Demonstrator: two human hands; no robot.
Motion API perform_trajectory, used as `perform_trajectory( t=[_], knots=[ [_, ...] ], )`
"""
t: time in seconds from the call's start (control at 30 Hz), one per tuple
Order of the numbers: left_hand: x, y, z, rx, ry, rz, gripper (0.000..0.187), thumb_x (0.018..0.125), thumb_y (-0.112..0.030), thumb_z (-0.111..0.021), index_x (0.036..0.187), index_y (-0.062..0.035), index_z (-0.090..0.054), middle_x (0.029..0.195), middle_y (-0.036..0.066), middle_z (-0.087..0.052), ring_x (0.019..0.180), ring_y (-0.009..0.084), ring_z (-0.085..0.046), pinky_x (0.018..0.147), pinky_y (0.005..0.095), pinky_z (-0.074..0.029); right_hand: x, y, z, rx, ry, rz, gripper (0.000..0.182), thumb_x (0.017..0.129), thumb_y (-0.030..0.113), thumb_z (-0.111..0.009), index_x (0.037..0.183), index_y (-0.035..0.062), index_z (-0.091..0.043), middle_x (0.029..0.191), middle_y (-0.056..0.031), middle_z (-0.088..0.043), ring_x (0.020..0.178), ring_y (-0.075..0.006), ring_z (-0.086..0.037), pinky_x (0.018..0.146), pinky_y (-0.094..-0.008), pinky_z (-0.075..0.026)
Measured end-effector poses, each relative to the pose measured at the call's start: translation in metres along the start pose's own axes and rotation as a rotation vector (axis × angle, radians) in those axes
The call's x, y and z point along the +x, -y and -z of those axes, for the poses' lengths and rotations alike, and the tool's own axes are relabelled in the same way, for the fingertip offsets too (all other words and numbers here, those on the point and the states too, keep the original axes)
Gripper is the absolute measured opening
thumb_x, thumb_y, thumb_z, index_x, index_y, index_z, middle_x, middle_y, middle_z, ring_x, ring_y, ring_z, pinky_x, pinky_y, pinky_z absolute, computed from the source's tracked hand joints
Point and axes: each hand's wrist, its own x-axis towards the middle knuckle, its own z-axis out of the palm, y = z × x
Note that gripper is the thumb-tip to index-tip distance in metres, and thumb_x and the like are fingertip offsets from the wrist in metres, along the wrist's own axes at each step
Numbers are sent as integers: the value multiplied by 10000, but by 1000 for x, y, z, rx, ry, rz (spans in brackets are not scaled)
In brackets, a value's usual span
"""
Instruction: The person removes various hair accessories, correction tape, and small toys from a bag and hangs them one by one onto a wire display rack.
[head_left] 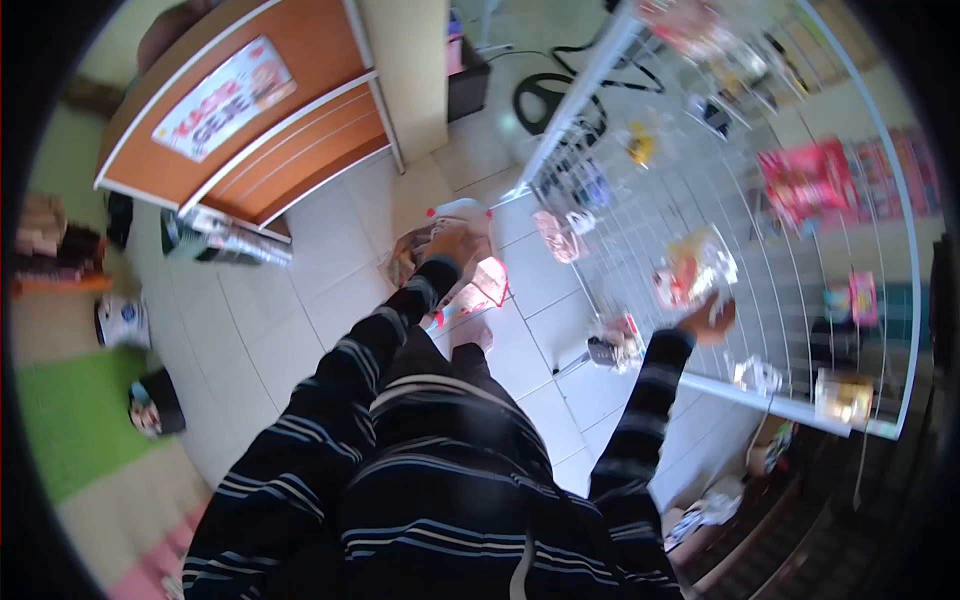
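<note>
My left hand [458, 246] is closed at the top of a pale bag with red trim [489, 284], low in front of my legs. Brownish, soft-looking contents show at the bag's opening, and the hand hides part of them. On the right, my right hand [710, 322] is raised to a white wire display rack [745, 395]. Its fingers are curled at the lower edge of a clear plastic packet [695, 272] with red and pale items inside. Motion blurs the fingertips and the packet. A pink item [557, 237] hangs at the rack's left edge.
Bright pink packages [808, 180] and other small packets hang on the rack. An orange counter with a sign [225, 98] stands at upper left. Pale floor tiles [340, 215] lie between. A dark shelf [780, 550] is at lower right, and a green mat [65, 420] at left.
</note>
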Motion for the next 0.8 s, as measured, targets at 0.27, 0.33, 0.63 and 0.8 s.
perform_trajectory(
  t=[0.27,0.33,0.63,0.8],
  knots=[
    [-132,142,-2,-6,94,732,203,650,-177,-608,805,-73,-527,790,88,-549,761,258,-535,663,356,-428,-262,70,29,-13,1295,110,246,683,25,-575,922,33,-520,922,-69,-545,839,-177,-514,700,-268,-402],
    [-147,174,-18,-36,114,755,180,655,-163,-607,792,-74,-530,785,86,-542,751,258,-534,656,346,-427,-327,45,-4,48,1500,-231,254,675,41,-591,922,39,-529,908,-75,-555,835,-182,-531,676,-277,-422],
    [-94,244,-87,-54,286,446,270,694,-190,-553,942,-101,-499,946,84,-506,816,263,-528,703,348,-432,-540,-144,-184,-518,1663,-148,430,559,212,-673,942,78,-532,823,-95,-576,793,-262,-551,758,-331,-422],
    [0,324,-167,247,254,507,493,660,-243,-593,1093,-73,-429,1134,150,-423,975,298,-468,812,379,-386,-557,-197,-231,-654,1587,24,820,537,229,-706,1201,50,-261,1226,-197,-304,1110,-324,-340,916,-360,-300]
  ],
)
